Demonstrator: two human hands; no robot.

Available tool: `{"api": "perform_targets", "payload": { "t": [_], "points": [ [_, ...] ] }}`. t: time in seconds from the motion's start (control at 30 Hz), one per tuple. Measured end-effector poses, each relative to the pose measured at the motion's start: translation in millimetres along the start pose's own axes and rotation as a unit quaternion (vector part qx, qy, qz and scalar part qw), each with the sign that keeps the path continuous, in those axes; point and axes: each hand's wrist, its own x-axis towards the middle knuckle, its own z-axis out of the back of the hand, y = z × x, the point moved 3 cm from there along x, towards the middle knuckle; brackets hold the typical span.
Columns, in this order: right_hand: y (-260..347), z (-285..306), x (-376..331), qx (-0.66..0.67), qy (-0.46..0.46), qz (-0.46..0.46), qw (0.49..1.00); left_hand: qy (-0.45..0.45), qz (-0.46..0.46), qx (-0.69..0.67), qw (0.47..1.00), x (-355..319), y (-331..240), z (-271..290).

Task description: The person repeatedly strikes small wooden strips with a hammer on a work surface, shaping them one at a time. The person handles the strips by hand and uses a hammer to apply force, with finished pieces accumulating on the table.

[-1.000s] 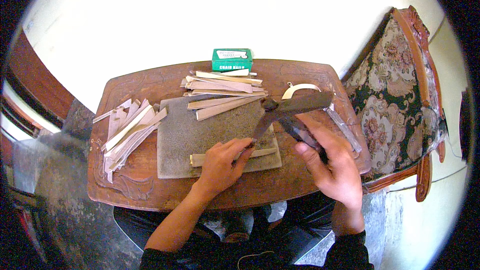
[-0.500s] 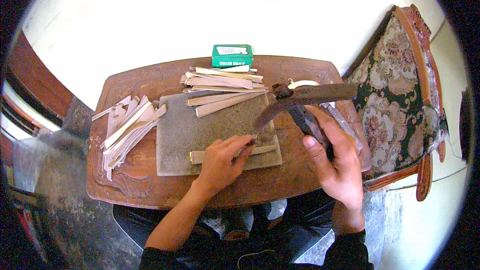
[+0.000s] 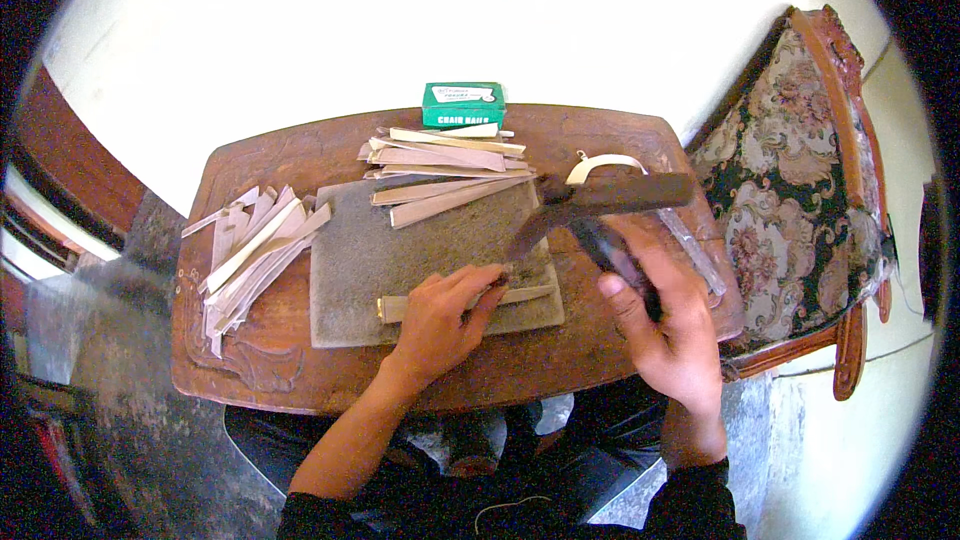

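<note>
My right hand is wrapped around the handle of a dark, rusty hammer, blurred by motion. The hammer's thin, curved end hangs just above the fingertips of my left hand. Those fingertips pinch something tiny, too small to name. Beneath my left hand a pale tapered strip with a brass-coloured left end lies across a square grey slab; my hand covers its middle. A stack of similar strips rests on the slab's far edge and the table behind it.
The slab lies on a carved brown wooden table. More loose strips are heaped at the left. At the back stands a green box. Right of the hammer are a curved pale piece and clear plastic. A floral upholstered chair stands at the right.
The hammer has shifted slightly left and its head has dropped a little. My left hand keeps its pinch over the strip on the slab.
</note>
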Motion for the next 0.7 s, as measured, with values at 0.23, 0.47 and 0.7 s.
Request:
{"api": "perform_targets", "payload": {
  "t": [0.23,0.47,0.7],
  "points": [
    [-15.3,-7.1,2.2,0.011,0.005,-0.012,1.0,-0.004,-0.003,0.001,1.0,0.4,0.6,-0.3],
    [-82.7,-82.4,15.4,0.389,-0.056,-0.239,0.888,-0.061,-0.014,-0.039,0.997,1.0,8.0,-3.2],
    [-100.0,-124.5,20.8,0.497,-0.072,-0.299,0.812,-0.051,0.047,-0.062,0.996,1.1,5.0,4.3]
  ]
}}
